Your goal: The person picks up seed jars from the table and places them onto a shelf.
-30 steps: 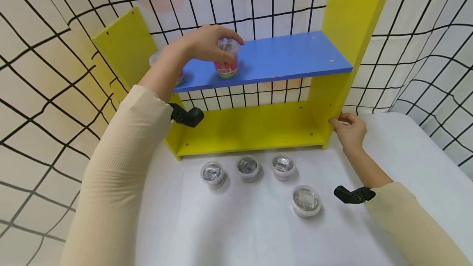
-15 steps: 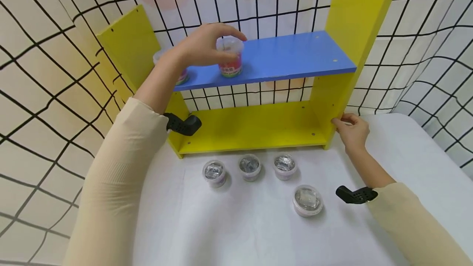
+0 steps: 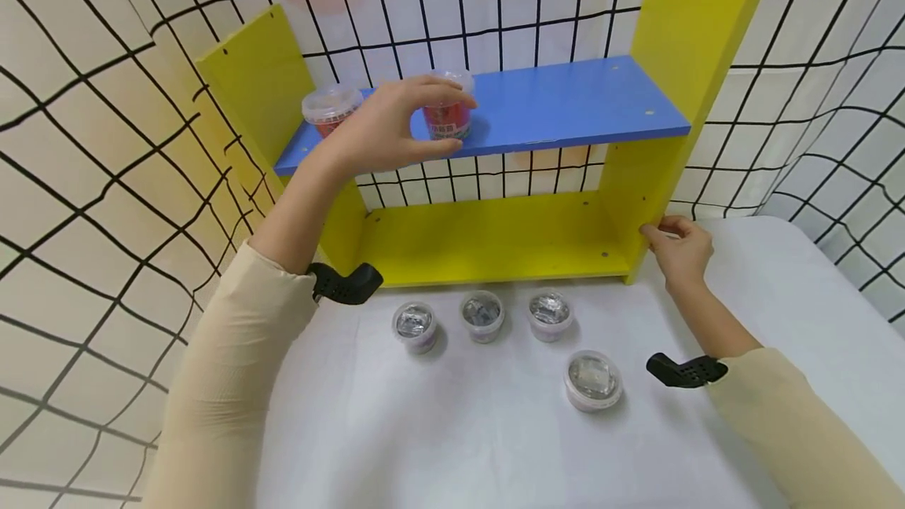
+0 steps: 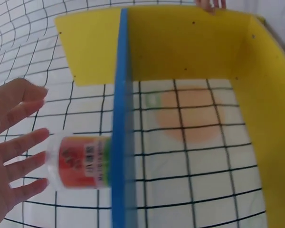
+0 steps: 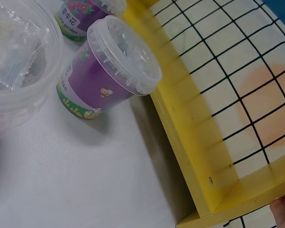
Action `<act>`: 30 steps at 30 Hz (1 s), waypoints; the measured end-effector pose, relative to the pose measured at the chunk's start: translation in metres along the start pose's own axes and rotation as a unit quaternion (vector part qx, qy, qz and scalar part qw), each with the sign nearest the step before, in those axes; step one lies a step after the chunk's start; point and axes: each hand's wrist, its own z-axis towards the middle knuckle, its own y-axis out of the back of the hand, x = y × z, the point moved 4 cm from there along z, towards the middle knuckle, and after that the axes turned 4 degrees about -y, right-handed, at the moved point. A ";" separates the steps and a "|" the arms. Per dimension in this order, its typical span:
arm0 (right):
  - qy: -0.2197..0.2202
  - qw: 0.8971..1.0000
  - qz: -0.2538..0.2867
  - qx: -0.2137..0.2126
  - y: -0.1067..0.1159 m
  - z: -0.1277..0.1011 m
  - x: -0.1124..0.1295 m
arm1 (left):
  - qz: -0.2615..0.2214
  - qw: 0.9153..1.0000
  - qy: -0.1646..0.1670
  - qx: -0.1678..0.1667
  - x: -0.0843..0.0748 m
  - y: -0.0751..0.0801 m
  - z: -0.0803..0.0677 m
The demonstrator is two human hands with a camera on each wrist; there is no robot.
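My left hand (image 3: 403, 124) is beside a red-labelled plastic tub (image 3: 448, 120) on the blue shelf board (image 3: 558, 104), fingers spread and thumb apart. In the left wrist view its fingertips sit close to the lid end of that red tub (image 4: 83, 161); a gap shows below the palm. Another clear-lidded tub (image 3: 331, 108) stands at the board's left end, partly behind the left wrist. My right hand (image 3: 684, 251) grips the front edge of the yellow shelf's (image 3: 661, 179) right side panel, thumb at the edge; some of its fingers (image 5: 282, 211) show in the right wrist view.
Several lidded tubs stand on the white table before the shelf: left tub (image 3: 415, 327), middle tub (image 3: 482, 316), right tub (image 3: 549, 315) and front tub (image 3: 592, 380). Purple labels show on one tub (image 5: 102, 76). Black wire mesh (image 3: 85, 203) surrounds the back and sides.
My left hand has come away from around the red tub, lower and toward me, leaving it on the blue board. The right hand keeps its place on the panel; the view shifts slightly.
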 end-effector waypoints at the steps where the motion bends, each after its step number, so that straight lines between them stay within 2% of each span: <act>1: -0.001 1.000 0.003 -0.001 0.000 0.000 0.000 | -0.001 1.000 -0.004 -0.006 0.000 -0.002 -0.002; 7: -0.006 1.000 0.018 -0.002 0.000 0.000 0.001 | 0.008 0.999 -0.002 -0.044 0.000 -0.008 -0.008; 17: -0.015 0.999 0.029 0.005 0.000 -0.001 0.001 | 0.013 0.999 0.001 -0.043 -0.005 -0.007 -0.009; 21: -0.013 1.000 0.026 0.003 0.000 -0.001 0.001 | 0.019 0.999 -0.011 -0.046 -0.012 -0.008 -0.011; 24: -0.010 1.000 0.026 -0.001 0.000 0.000 0.000 | 0.020 0.999 -0.024 -0.039 -0.019 -0.011 -0.014; 30: -0.005 1.000 0.015 -0.002 0.000 -0.001 0.001 | 0.042 0.999 -0.031 0.007 -0.030 -0.032 -0.018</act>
